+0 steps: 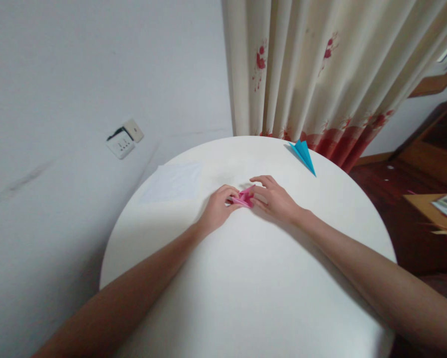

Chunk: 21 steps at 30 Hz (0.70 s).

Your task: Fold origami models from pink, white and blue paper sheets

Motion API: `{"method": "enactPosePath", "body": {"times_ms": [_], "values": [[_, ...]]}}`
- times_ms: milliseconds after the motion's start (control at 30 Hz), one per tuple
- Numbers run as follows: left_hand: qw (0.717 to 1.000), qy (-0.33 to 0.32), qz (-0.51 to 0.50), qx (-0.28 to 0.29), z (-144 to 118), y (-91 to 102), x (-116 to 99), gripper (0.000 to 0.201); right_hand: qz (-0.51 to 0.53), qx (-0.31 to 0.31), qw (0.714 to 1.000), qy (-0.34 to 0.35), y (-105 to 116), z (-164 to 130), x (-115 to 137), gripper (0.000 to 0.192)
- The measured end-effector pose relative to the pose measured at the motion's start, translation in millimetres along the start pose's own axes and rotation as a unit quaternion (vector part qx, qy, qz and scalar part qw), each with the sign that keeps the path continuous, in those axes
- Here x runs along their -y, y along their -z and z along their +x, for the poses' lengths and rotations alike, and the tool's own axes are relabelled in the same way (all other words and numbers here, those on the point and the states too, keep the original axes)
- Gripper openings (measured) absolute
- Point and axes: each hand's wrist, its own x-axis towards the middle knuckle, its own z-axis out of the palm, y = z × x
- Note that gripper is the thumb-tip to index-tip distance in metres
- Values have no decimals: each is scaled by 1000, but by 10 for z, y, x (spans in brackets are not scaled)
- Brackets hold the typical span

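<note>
Between my two hands is a small piece of folded pink paper (243, 199), just over the middle of the round white table (238, 278). Its left end is pinched in the curled fingers of my left hand (220, 205). On the other side, my right hand (275, 198) grips the paper's right end with thumb and lower fingers, while one finger is lifted off it. The fingers cover part of the paper, so its full shape does not show. Farther back on the right lies a blue paper plane (303, 156), apart from both hands.
A thin white sheet (171, 182) lies flat at the table's back left. The wall with a socket (121, 144) stands close on the left. A cream and red curtain (305, 69) hangs behind the table. To the right is a cardboard box (428, 211) with papers on it.
</note>
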Motion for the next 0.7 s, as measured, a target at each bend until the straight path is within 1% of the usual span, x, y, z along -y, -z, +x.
{"method": "enactPosePath", "body": {"times_ms": [100, 233, 367, 500, 700], "values": [[1000, -13, 5, 7, -6, 1, 1, 7, -2, 20, 1000, 4, -7, 0, -30, 17], [1000, -15, 12, 18, -16, 4, 3, 2, -7, 45, 999, -27, 0, 6, -29, 23], [999, -19, 25, 22, -22, 10, -5, 7, -11, 48, 997, -53, 24, 17, -30, 23], [999, -15, 39, 17, -17, 12, -14, 9, -9, 65, 996, -65, 47, 22, -68, 21], [995, -29, 96, -4, -10, 29, 6, 11, 18, 81, 995, -62, 42, 30, -107, 19]]}}
